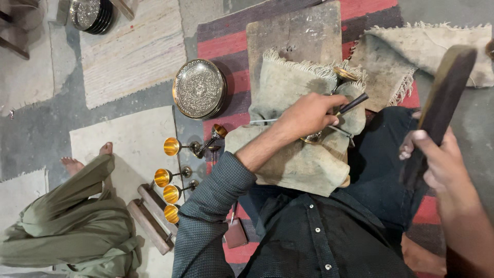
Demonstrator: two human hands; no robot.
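A brass goblet [343, 76] lies on its side on a folded grey-green cloth [293, 164] over my lap. My left hand [309, 114] rests on the goblet's stem and is closed around a thin metal tool with a dark handle [355, 103], whose tip sits against the goblet. At the right, my right hand [437, 159] grips a long dark wooden bat [445, 92], raised above my knee and apart from the goblet. The goblet's foot [312, 138] peeks out under my left hand.
A worn wooden board [293, 36] lies beyond the cloth on a striped rug. An engraved round metal plate [199, 88] and several brass goblets [172, 146] lie at the left, by wooden blocks [152, 219]. Another person's bare foot and olive trousers [72, 216] are at the far left. Stacked plates [92, 14] sit top left.
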